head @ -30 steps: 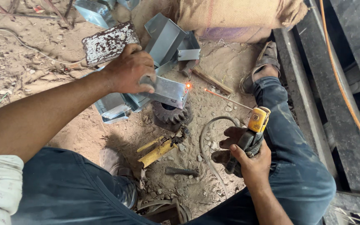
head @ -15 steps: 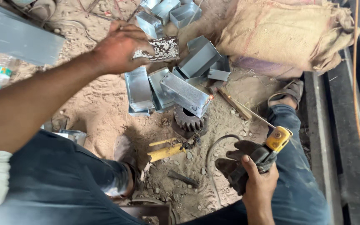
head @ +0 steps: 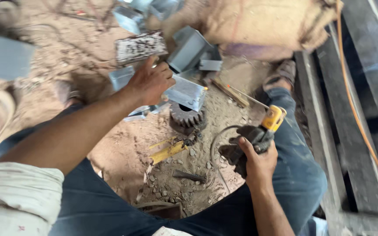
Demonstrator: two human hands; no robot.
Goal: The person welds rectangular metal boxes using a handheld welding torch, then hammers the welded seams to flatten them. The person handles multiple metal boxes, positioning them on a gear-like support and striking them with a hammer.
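The left hand (head: 150,83) is laid on a grey metal channel piece (head: 184,92), fingers curled over it. The right hand (head: 255,158) is closed around the welding holder (head: 265,129), whose electrode (head: 246,96) slants up-left toward the piece's far end.

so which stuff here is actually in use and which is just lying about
In use:
left hand on grey metal box piece
right hand gripping yellow electrode holder
welding rod
toothed gear under the piece

Lying about:
burlap sack
yellow tool
chisel
spattered plate
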